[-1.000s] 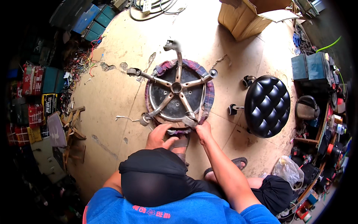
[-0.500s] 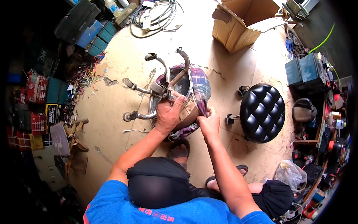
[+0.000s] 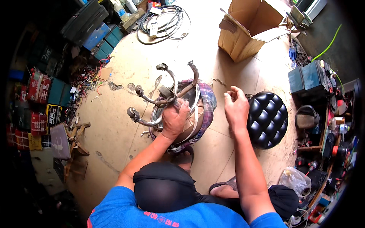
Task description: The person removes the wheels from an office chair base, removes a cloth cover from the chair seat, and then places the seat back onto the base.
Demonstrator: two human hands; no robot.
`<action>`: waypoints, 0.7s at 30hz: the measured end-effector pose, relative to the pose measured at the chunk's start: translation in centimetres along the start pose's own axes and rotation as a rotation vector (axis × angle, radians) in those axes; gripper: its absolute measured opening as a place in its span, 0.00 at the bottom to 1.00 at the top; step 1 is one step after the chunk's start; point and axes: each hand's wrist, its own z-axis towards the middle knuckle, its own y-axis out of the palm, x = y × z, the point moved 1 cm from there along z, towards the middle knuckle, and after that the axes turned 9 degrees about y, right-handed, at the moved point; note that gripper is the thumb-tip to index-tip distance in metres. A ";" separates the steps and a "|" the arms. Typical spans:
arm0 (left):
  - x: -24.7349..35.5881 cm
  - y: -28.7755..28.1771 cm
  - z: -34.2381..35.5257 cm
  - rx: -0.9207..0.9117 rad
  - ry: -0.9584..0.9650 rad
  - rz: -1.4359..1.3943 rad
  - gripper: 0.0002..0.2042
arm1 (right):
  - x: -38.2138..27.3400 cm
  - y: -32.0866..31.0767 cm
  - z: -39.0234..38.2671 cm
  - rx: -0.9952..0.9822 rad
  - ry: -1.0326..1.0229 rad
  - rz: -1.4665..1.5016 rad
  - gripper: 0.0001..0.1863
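Observation:
An upturned stool [image 3: 181,90] with curved metal legs and small casters stands on the floor in front of me. A plaid cloth cover [image 3: 207,102] wraps its seat, and a pale strip or cord runs round the inside of the cloth edge. My left hand [image 3: 175,121] is closed round the stool's metal base near the centre, its fingertips partly hidden. Apart from the cloth, my right hand [image 3: 236,108] is raised between the two stools with loosely bent fingers. Nothing shows in it.
A black tufted round stool [image 3: 267,120] is at my right. Beyond lie an open cardboard box [image 3: 239,41] and a coiled cable [image 3: 163,24]. Batteries and loose wires [image 3: 89,78] line the left; a cluttered shelf [image 3: 323,133] and a plastic bag [image 3: 295,179] line the right.
My right hand has let go of the plaid cloth and moved right and up. The stool's legs have turned and tilted a little, with my left hand staying on the base.

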 end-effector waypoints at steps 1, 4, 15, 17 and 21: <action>0.1 0.0 0.4 0.010 -0.004 0.025 0.11 | -0.9 0.0 -1.7 -0.019 0.020 0.059 0.27; -0.4 0.3 0.7 0.067 0.018 0.046 0.11 | -2.7 2.0 -6.9 -0.052 -0.211 -0.118 0.34; -0.5 1.0 -0.6 -0.066 0.059 0.052 0.10 | 0.2 2.5 -6.7 -0.151 -0.198 -0.065 0.09; -1.1 0.8 -0.6 -0.065 0.070 0.058 0.10 | 0.1 2.4 -6.7 -0.148 -0.133 0.006 0.04; -1.0 -0.5 0.3 -0.022 -0.024 0.007 0.10 | 5.4 1.4 -3.1 -0.041 -0.033 0.127 0.05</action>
